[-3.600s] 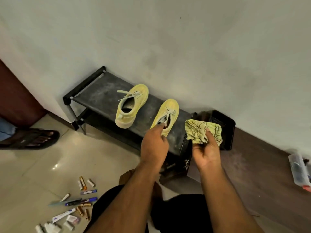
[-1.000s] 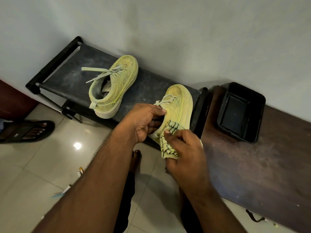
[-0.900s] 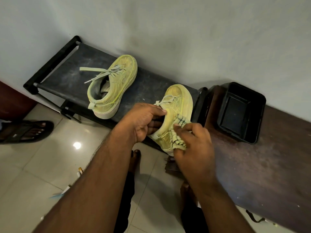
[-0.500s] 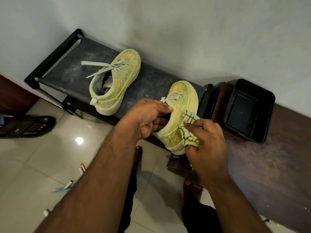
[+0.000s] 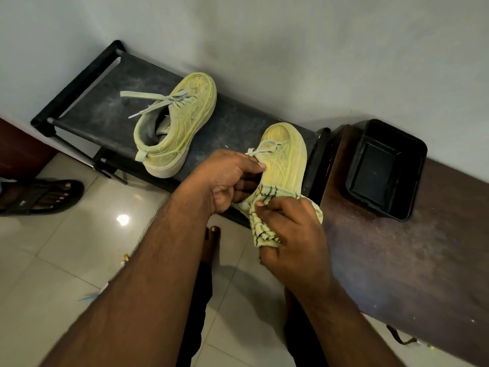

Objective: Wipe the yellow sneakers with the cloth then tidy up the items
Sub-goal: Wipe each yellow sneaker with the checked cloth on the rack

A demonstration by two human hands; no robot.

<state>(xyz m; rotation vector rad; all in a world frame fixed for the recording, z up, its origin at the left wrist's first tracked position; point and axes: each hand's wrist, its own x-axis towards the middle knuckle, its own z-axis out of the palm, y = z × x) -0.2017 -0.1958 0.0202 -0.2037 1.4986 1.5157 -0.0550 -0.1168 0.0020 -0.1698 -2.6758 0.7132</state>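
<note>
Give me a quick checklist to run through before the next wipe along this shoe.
1. Shoe held steady: ok. The left hand grips the near sneaker at its opening.
2. Cloth in hand: ok. The right hand holds the cloth bunched against the heel end.
3. Shoe supported: ok. Its front rests on the rack.
4. Laces out of the way: ok. They lie over the tongue, above the cloth.
5. Far side of the shoe clean: cannot tell, it faces away.
6. Other sneaker wiped: cannot tell. It sits on the rack, untouched by either hand.
</note>
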